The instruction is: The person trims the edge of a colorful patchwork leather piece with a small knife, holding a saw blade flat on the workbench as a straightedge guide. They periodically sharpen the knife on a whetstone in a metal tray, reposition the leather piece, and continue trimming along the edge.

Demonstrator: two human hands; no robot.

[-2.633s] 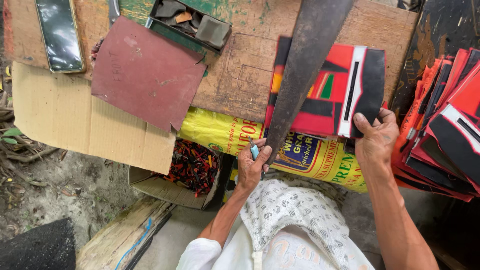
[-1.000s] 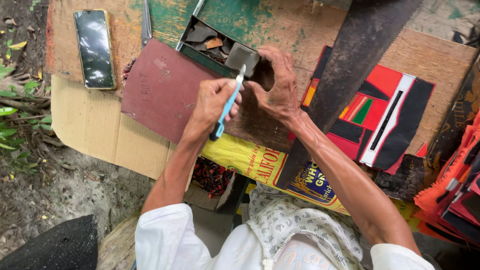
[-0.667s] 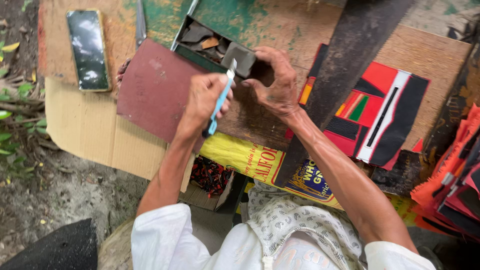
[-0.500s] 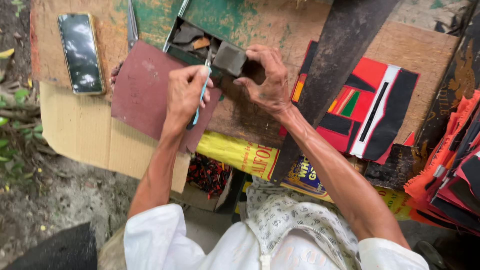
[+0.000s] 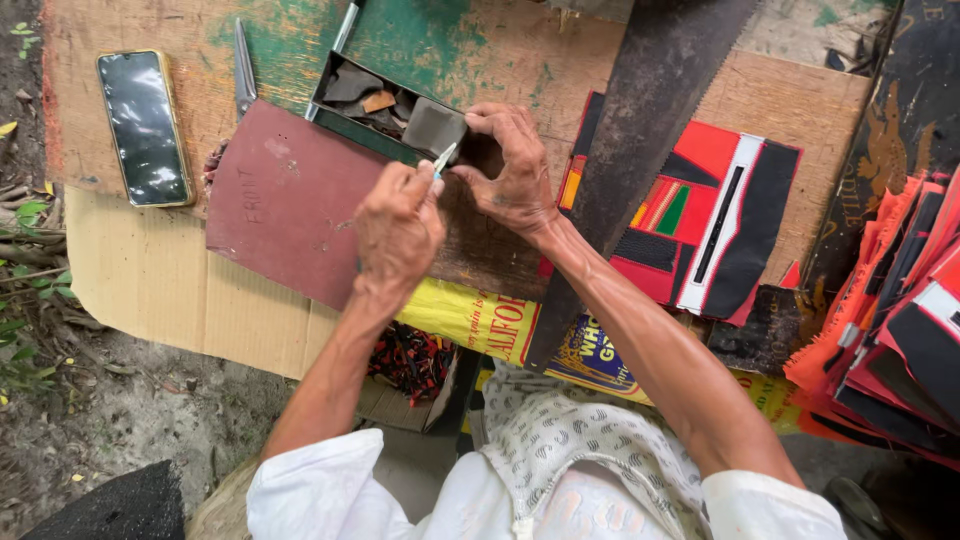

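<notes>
Pale-blue tool (image 5: 444, 158) sits pinched in my left hand (image 5: 398, 232); my right hand (image 5: 512, 172) grips a grey piece (image 5: 434, 126) beside the metal tin (image 5: 352, 98).

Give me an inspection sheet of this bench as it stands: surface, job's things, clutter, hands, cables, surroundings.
Surface: worn wooden board with green paint patches, over a cardboard sheet.
Job's things: thin light-blue tool in the left hand; small dark piece under the right hand, beside an open metal tin of scraps.
Clutter: maroon sheet, phone lying screen up, scissors, saw blade, red-and-black pieced panel, stack of similar panels at right, yellow printed sack.
Hands: left closed on the tool; right fingers pressing the dark piece.
Cables: nothing seen.
Surroundings: bare soil with leaves at left; box of red bits below the board.
</notes>
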